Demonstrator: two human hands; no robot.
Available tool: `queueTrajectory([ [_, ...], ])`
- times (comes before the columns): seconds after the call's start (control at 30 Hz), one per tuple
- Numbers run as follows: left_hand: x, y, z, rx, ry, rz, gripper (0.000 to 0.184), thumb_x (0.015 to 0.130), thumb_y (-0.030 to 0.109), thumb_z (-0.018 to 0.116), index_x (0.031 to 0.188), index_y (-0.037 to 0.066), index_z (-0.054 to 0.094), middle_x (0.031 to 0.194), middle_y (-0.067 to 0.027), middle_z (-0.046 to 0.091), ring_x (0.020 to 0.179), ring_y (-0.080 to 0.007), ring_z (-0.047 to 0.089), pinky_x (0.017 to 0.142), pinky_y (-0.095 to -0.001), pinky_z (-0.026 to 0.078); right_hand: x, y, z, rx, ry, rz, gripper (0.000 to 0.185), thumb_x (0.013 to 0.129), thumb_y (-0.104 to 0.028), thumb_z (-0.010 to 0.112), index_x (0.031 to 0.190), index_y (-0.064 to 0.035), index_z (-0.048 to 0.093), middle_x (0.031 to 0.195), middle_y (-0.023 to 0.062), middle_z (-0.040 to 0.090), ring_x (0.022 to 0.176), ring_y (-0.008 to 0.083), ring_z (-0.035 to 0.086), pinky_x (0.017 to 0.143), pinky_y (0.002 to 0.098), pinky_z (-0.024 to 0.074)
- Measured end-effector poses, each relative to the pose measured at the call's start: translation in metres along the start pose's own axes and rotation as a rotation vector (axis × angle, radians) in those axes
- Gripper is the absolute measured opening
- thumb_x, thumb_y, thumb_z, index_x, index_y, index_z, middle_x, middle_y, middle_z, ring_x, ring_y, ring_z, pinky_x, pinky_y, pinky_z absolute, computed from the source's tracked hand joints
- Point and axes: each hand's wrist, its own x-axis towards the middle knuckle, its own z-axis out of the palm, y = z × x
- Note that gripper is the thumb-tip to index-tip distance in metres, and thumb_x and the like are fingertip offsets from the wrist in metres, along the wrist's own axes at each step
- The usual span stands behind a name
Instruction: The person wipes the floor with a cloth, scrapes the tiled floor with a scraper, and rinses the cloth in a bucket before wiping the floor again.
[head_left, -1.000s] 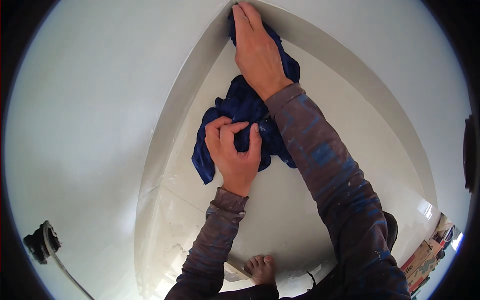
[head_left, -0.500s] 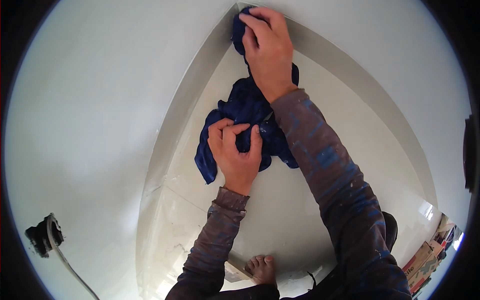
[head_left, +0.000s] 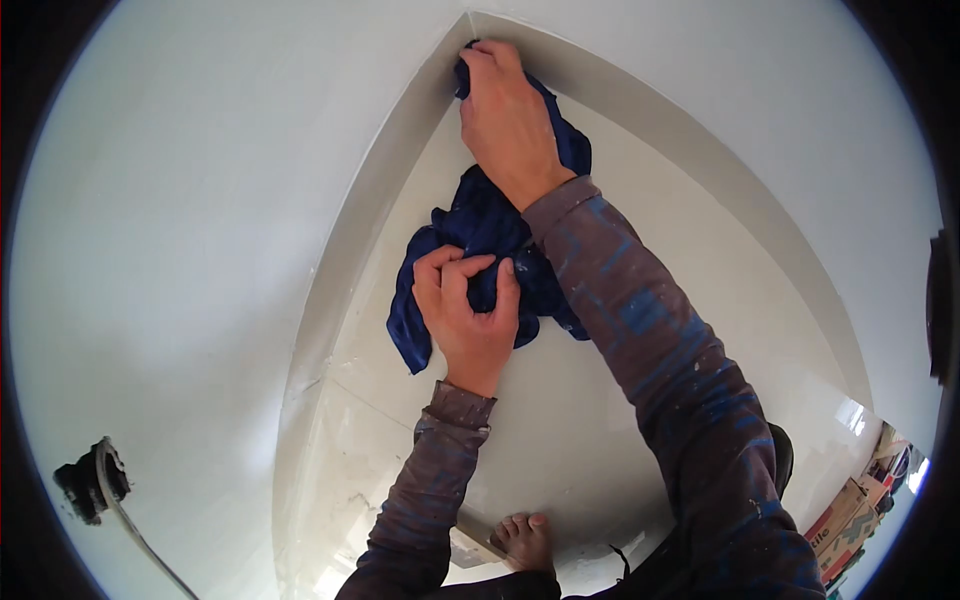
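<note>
Since the cloth (head_left: 480, 215) looks soft and light, grip bunched folds. The right hand (head_left: 512, 130) holds it near the floor's (head_left: 725, 260) far corner; the left hand (head_left: 468, 320) rests on it, half-open.

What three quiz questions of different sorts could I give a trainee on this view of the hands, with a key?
1. Multiple choice: what lies under the fingers of the left hand?
A) a cardboard box
B) a dark blue cloth
C) a cable

2. True or false: the right hand is farther from the corner at the top of the view than the left hand is.

3. Fill in the missing word: low in the view, between the left sleeve and the right sleeve, a bare ____ shows.

Key: 1. B; 2. false; 3. foot
</note>
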Motion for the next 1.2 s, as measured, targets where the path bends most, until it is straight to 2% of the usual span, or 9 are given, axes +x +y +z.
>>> queueTrajectory([
  [0.13,-0.002,0.000,-0.002,-0.015,-0.018,-0.041,0.018,0.087,0.008,0.081,0.099,0.004,0.068,0.111,-0.0153,0.057,0.104,-0.0307,0.060,0.090,-0.0388,0.048,-0.008,-0.002,-0.006,0.052,0.185,-0.137,0.038,0.089,0.000,0.064,0.127,0.0053,0.060,0.137,0.0172,0.055,0.120,0.0367,0.064,0.097,0.0402,0.0585],
  [0.23,-0.003,-0.002,-0.001,-0.009,-0.012,-0.021,0.019,0.087,0.009,0.082,0.099,0.004,0.068,0.111,-0.0149,0.057,0.104,-0.0301,0.060,0.090,-0.0386,0.048,0.003,-0.004,-0.008,-0.003,0.089,-0.147,0.046,0.097,0.002,0.055,0.143,0.0073,0.052,0.149,0.0230,0.046,0.139,0.0403,0.051,0.113,0.0407,0.0492],
  [0.3,-0.002,-0.002,-0.001,-0.010,-0.017,-0.017,0.019,0.087,0.009,0.082,0.099,0.004,0.068,0.111,-0.0148,0.057,0.104,-0.0299,0.060,0.090,-0.0386,0.048,0.001,0.001,-0.001,-0.144,0.065,-0.184,0.060,0.093,0.007,0.059,0.151,0.0055,0.045,0.159,0.0205,0.039,0.145,0.0391,0.045,0.116,0.0387,0.0462],
  [0.37,-0.004,-0.004,-0.001,-0.012,-0.016,-0.020,0.019,0.087,0.010,0.082,0.099,0.004,0.069,0.112,-0.0147,0.057,0.104,-0.0298,0.060,0.090,-0.0386,0.048,0.000,0.004,0.005,-0.305,0.158,-0.305,0.043,0.091,0.001,0.063,0.133,0.0050,0.058,0.141,0.0182,0.054,0.121,0.0347,0.064,0.100,0.0406,0.0560],
  [0.47,-0.005,-0.006,0.001,-0.061,0.016,-0.006,0.025,0.083,0.017,0.086,0.100,0.009,0.069,0.113,-0.0112,0.059,0.102,-0.0302,0.058,0.086,-0.0415,0.043,-0.008,0.009,0.009,-0.226,0.055,-0.198,0.041,0.093,-0.001,0.060,0.133,0.0052,0.058,0.142,0.0184,0.053,0.128,0.0349,0.060,0.104,0.0394,0.0540],
  [0.67,-0.003,-0.002,-0.002,-0.018,0.002,0.004,0.018,0.087,0.009,0.082,0.098,0.004,0.068,0.111,-0.0150,0.058,0.103,-0.0306,0.061,0.090,-0.0384,0.048,-0.010,0.004,-0.011,-0.132,-0.002,-0.142,0.041,0.091,-0.004,0.062,0.130,0.0083,0.060,0.137,0.0187,0.058,0.128,0.0343,0.060,0.105,0.0388,0.0546],
  [0.8,-0.001,-0.001,-0.002,-0.014,0.005,-0.012,0.017,0.087,0.009,0.081,0.098,0.004,0.068,0.111,-0.0154,0.059,0.104,-0.0313,0.061,0.090,-0.0393,0.049,-0.002,0.002,-0.022,-0.108,0.112,-0.298,0.043,0.092,-0.007,0.062,0.132,0.0087,0.059,0.137,0.0182,0.058,0.131,0.0343,0.058,0.106,0.0401,0.0539],
  [1.03,-0.004,-0.003,0.001,-0.031,0.004,-0.004,0.017,0.088,0.008,0.080,0.099,0.004,0.068,0.113,-0.0158,0.058,0.106,-0.0320,0.061,0.091,-0.0402,0.049,0.000,0.016,0.002,-0.524,0.072,-0.307,0.026,0.087,-0.012,0.064,0.109,-0.0004,0.072,0.115,0.0122,0.067,0.107,0.0257,0.064,0.089,0.0347,0.0524],
  [1.2,-0.003,-0.001,0.001,-0.038,0.023,0.008,0.015,0.088,0.007,0.078,0.096,0.003,0.065,0.109,-0.0159,0.059,0.103,-0.0321,0.061,0.090,-0.0402,0.049,0.005,0.005,-0.016,-0.602,-0.144,-0.148,0.021,0.085,-0.012,0.065,0.102,-0.0010,0.072,0.097,0.0112,0.070,0.099,0.0291,0.066,0.084,0.0418,0.0536],
])
